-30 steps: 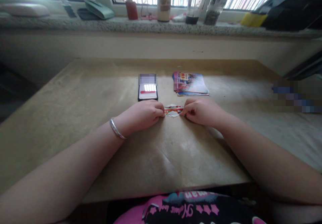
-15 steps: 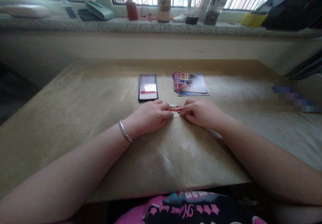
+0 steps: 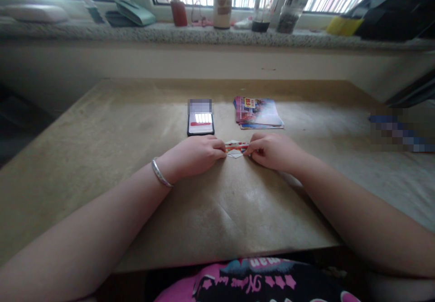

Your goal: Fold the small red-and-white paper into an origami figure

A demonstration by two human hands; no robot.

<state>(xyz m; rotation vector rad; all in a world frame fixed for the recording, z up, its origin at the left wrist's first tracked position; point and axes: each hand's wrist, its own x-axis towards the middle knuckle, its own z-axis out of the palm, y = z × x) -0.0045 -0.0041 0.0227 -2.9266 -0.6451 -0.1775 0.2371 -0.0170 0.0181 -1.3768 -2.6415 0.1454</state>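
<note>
Wears a black-and-pink printed shirt (image 3: 258,277), nearest of all and well below both hands. Wears also a silver bangle (image 3: 161,173) on the wrist just behind left hand (image 3: 200,155). Rests both hands on the tan surface (image 3: 217,216), near each other. Pinches with right hand (image 3: 272,151) the right end of a small folded paper (image 3: 235,148), thumb against forefinger. Touches its left end with the bent fingers of left hand; cannot tell a pinch from a press there. Shows, between the hands, a red printed band with pale folded flaps on near and far sides. Has a phone (image 3: 200,127) lying screen up just beyond left hand, and a stack of printed leaflets (image 3: 261,112) beyond right hand. Keeps a red bottle (image 3: 178,12) on a speckled windowsill (image 3: 190,37), well beyond left hand.
</note>
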